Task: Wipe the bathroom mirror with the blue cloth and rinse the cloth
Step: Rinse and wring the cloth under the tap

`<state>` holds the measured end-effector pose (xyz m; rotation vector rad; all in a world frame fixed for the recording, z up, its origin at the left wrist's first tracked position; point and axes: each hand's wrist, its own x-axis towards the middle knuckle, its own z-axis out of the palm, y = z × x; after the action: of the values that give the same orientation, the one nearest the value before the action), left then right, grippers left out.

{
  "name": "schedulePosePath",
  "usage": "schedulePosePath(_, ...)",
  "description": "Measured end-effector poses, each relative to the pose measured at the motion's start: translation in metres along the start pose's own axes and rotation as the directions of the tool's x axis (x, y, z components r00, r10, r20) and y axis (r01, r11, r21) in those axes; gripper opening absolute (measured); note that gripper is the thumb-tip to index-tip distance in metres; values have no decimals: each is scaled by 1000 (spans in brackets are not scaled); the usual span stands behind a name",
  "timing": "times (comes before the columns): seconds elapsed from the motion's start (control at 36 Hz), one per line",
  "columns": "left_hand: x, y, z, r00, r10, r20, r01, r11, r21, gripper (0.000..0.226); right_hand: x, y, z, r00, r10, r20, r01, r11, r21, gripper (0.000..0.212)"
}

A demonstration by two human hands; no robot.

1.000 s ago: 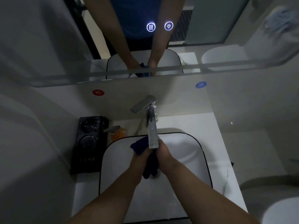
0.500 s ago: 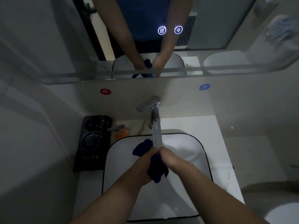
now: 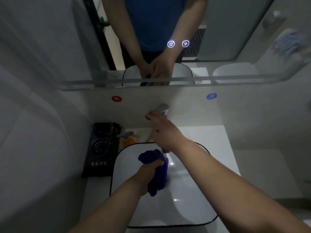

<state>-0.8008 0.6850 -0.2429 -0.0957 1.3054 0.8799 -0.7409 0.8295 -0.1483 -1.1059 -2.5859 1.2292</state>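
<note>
Cloth position: blue cloth was bunched in the left hand, fingers curled round its middle, above the basin. Its long axis ran away from the person, the near end hanging down toward the basin floor. Right hand was the nearer to the tap lever, fingers extended and touching it.

Right hand is off the blue cloth and now up at the faucet handle, fingers touching it. Left hand alone grips the cloth, lower in the sink.
</note>
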Motion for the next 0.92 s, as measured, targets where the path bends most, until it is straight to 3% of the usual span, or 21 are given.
schedulePosePath(0.06,-8,-4,-3,1000,-26,4,26,998,58,16,-2,6,8,994,41,97,-40,999,-7,75)
schedulePosePath(0.11,-13,-13,-13,997,-24,-73,34,991,127,11,-4,11,12,987,60,146,-72,994,83,77)
schedulePosePath(0.19,-22,-24,-29,997,-2,-79,12,992,126,39,-15,10,14,994,104,-46,-87,957,276,65)
schedulePosePath(0.25,-28,-27,-37,997,-7,-73,14,995,99,47,-31,13,18,974,43,-224,-6,986,164,50)
schedulePosePath(0.31,-37,-28,-44,999,-28,-19,28,999,28,47,-55,20,27,968,-12,-252,27,998,55,42)
schedulePosePath(0.36,-46,-25,-48,997,-57,42,59,998,-30,55,-83,32,37,984,-89,-155,88,996,-8,47)
schedulePosePath(0.42,-50,-20,-50,991,-94,92,97,995,-21,63,-104,50,49,981,-193,-13,189,971,-145,65)
schedulePosePath(0.5,-59,-12,-45,978,-149,146,143,988,53,66,-123,73,64,971,-134,197,195,921,-337,98)
schedulePosePath(0.61,-61,-3,-39,934,-280,222,238,950,201,90,-126,83,76,964,-193,184,254,877,-408,123)
schedulePosePath(0.69,-61,2,-32,875,-384,295,270,892,362,98,-112,83,66,934,-306,185,356,847,-395,122)
schedulePosePath(0.78,-62,13,-21,817,-473,330,245,802,544,90,-99,77,48,864,-420,277,498,797,-343,111)
schedulePosePath(0.92,-62,32,-3,781,-586,216,214,575,790,84,-103,71,37,783,-434,446,569,789,-230,109)
